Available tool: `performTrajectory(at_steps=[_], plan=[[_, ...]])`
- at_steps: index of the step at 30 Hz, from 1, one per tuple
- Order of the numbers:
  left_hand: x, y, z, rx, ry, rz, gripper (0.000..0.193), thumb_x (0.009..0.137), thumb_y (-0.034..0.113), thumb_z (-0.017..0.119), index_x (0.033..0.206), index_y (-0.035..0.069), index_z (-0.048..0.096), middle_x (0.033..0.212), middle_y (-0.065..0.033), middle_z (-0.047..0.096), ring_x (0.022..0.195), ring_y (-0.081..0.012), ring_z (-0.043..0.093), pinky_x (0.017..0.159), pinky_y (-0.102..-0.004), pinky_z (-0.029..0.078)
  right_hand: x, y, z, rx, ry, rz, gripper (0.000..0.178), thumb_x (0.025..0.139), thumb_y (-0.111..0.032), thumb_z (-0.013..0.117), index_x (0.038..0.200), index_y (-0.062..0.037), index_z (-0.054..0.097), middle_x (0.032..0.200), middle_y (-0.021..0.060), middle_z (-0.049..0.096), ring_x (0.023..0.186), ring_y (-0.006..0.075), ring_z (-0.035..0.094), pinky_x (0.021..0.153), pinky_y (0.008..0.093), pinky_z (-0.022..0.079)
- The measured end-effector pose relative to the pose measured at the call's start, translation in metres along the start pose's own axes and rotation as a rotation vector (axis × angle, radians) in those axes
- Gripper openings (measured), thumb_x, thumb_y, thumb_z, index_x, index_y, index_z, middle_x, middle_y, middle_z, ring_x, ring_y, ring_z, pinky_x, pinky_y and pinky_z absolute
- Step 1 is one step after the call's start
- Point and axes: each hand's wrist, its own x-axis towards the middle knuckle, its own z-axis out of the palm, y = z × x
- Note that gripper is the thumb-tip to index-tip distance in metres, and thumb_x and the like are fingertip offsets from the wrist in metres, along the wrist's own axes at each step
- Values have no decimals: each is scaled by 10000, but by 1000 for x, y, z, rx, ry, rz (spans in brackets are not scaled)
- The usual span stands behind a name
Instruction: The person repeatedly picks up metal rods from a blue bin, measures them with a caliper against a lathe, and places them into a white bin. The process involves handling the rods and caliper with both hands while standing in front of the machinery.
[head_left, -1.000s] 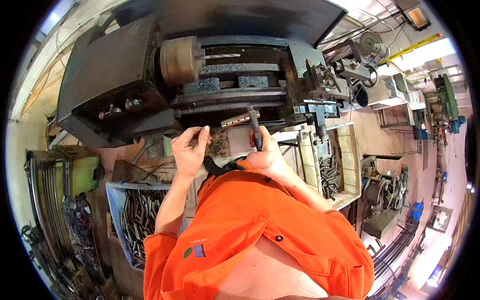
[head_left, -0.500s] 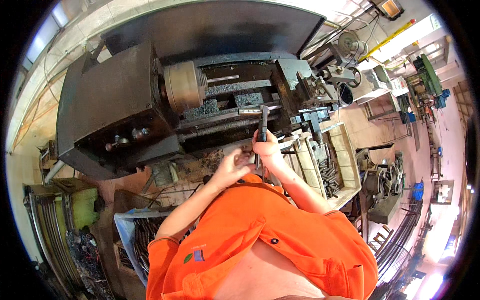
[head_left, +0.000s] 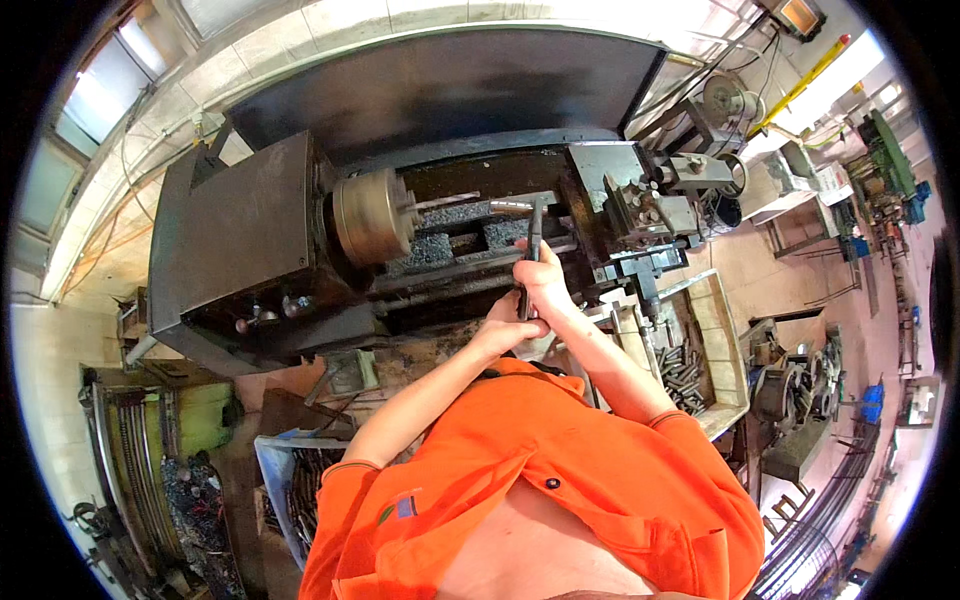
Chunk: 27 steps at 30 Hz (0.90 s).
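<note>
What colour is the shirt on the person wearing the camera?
Bright orange; the shirt shows best in the head view.

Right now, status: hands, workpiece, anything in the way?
Right hand closed around dark tool; left hand at its lower end. Metal piece at tool's head, over lathe bed. Slim rod just left of it.

There are two hands, one dark tool, one held rod and one chuck.

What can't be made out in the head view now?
All in the head view:
Left hand: fingers partly hidden where the hands overlap.
Dark tool: middle covered by the right hand.
Chuck: details blurred.
Metal piece: fine detail too small.
Bin: partly behind the orange sleeve.
</note>
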Motion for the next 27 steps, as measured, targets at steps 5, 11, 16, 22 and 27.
performTrajectory(at_steps=[5, 11, 16, 22, 27], plan=[[9, 8, 6, -99, 3, -83, 551, 598, 79, 672, 1082, -61, 450, 995, -87, 550, 892, -153, 541, 789, -278, 441, 15, -3, -9, -53, -167, -36, 450, 661, 17, 504, 1109, -1, 468, 725, -17, 464, 616, 71, 406, 527, 213, 335], [19, 25, 10, -122, -58, -22, 449, 671, 96, 610, 1077, -33, 467, 916, -40, 555, 828, -113, 536, 687, -256, 440, 34, -10, -13, -249, -86, -137, 306, 637, -73, 549, 930, -1, 493, 699, 29, 475, 609, 123, 443, 528, 268, 383], [17, 21, 10, -175, 43, 72, 396, 665, 188, 634, 980, -16, 507, 842, -29, 566, 741, -105, 536, 601, -242, 428, 38, -19, 0, -347, -149, -23, 430, 630, -123, 570, 1023, 25, 480, 726, 96, 518, 644, 162, 497, 565, 291, 419], [-4, 8, -13, -156, 239, 77, 389, 648, 278, 690, 880, 2, 545, 747, -16, 569, 657, -99, 538, 545, -241, 430, 37, -12, 35, -466, -198, -31, 323, 641, -117, 560, 931, 1, 483, 714, 66, 473, 679, 153, 455, 601, 288, 400], [-9, 10, -23, -81, 261, 90, 305, 643, 248, 685, 792, 9, 569, 676, -10, 558, 594, -103, 531, 515, -250, 430, 35, -15, 49, -513, -227, 11, 342, 623, -150, 601, 894, 32, 498, 774, 175, 562, 756, 258, 558, 681, 337, 450]])
